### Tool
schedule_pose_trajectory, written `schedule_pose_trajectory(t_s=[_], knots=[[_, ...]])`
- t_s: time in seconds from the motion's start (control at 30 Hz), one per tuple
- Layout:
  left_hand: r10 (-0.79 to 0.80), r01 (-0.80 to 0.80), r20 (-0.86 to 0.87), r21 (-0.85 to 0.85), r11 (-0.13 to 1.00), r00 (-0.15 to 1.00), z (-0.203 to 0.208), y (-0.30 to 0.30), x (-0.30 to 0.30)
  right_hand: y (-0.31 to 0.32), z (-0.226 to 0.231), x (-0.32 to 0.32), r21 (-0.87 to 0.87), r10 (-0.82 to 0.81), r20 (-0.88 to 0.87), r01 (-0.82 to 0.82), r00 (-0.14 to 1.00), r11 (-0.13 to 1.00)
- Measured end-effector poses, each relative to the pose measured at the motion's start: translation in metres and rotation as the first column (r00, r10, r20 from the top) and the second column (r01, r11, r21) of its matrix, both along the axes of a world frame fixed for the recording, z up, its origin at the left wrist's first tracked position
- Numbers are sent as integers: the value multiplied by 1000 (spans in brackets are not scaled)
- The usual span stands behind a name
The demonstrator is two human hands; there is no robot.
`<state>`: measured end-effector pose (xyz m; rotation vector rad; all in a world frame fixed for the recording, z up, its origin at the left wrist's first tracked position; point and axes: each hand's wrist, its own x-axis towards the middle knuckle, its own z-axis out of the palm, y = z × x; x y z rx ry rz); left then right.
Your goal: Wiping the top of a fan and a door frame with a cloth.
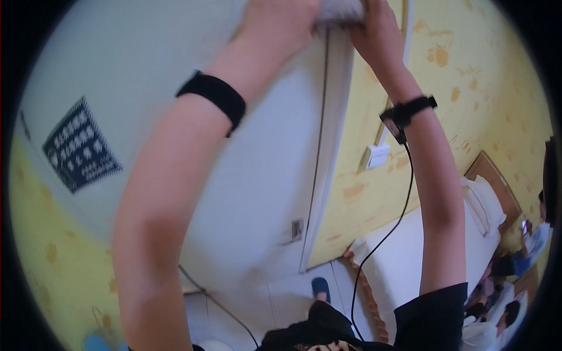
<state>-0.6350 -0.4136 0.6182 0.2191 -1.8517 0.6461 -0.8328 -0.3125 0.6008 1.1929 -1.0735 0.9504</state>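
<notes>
Both my arms reach up to the top edge of the view. Between my hands is a light grey, fuzzy cloth, high at the edge of a white door and its frame. My left hand is closed at the cloth's left end, and my right hand grips its right end. The upper edge of the picture cuts off part of the cloth and most of my fingers. Black straps circle both wrists, and a black cable hangs from the right one.
A yellow patterned wall with a white switch box lies right of the door. Below it stands a bed with a white sheet. Other people are at the far right. A dark sign is on the left, a door handle low down.
</notes>
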Motion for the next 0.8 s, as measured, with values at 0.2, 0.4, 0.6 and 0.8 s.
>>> schedule_pose_trajectory(t_s=[0.2,0.4,0.6,0.8], knots=[[-92,112,117,-170,979,989,-151,-19,3,18,-166,-6,222,-27,-21,31,999,975],[-34,78,243,-172,982,969,-325,-10,15,25,-367,5,446,-147,187,50,971,894],[-39,40,487,8,999,872,-508,-1,29,44,-510,51,676,-207,389,-125,897,726],[-191,76,466,254,964,864,-528,10,29,51,-540,71,599,-238,587,-217,774,771]])
